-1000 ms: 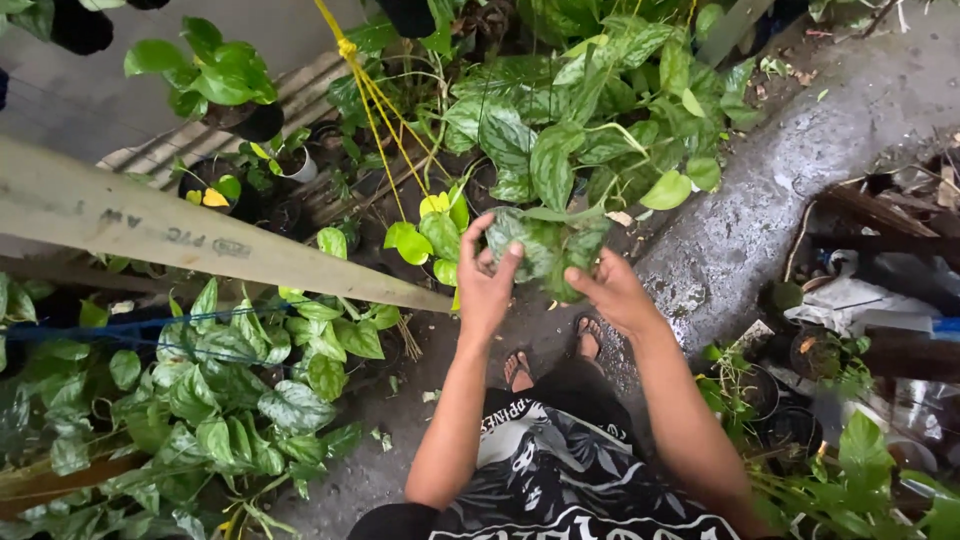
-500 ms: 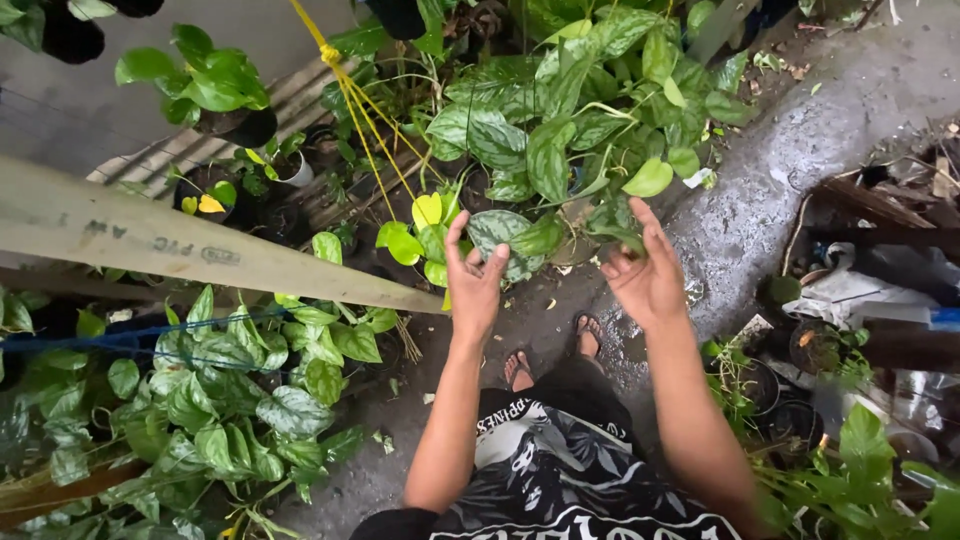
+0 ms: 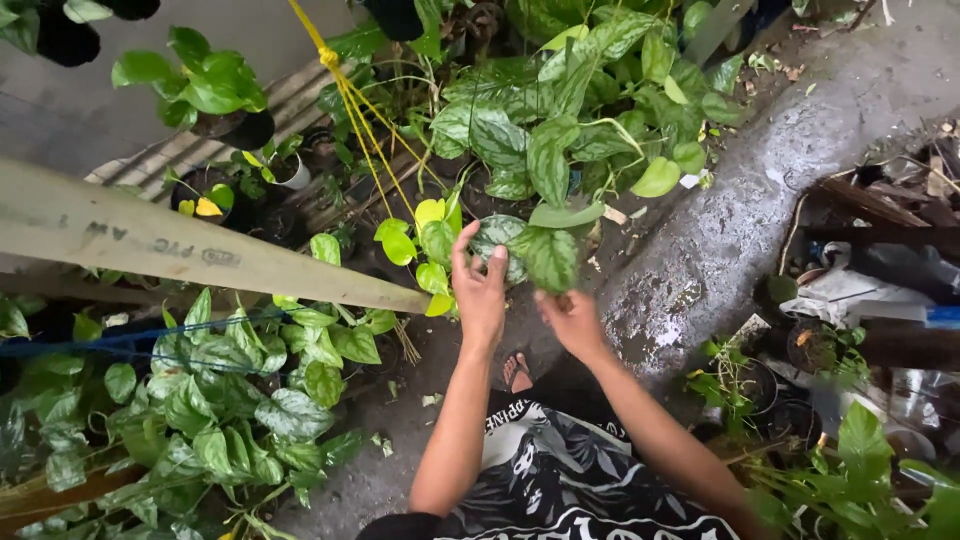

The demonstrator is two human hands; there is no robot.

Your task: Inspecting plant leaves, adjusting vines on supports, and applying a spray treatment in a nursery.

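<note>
My left hand (image 3: 480, 288) is raised with thumb and fingers pinching a mottled green leaf (image 3: 495, 240) of the hanging pothos plant (image 3: 560, 120). My right hand (image 3: 570, 322) sits just below a larger variegated leaf (image 3: 552, 258), fingertips touching its lower end. Both leaves hang from trailing stems in front of me. My sandalled foot (image 3: 516, 372) shows on the wet ground beneath my arms.
A long pale pipe (image 3: 180, 255) crosses the left side. Yellow cords (image 3: 350, 95) hang a pot above. Potted plants (image 3: 215, 90) fill the left; more pothos (image 3: 230, 400) lies lower left. Wet concrete (image 3: 760, 200) runs right, with clutter and pots (image 3: 850, 330) beyond.
My right hand dropped from an open, raised pose at the right and moved left to the underside of the larger leaf. My left hand stayed on the smaller leaf.
</note>
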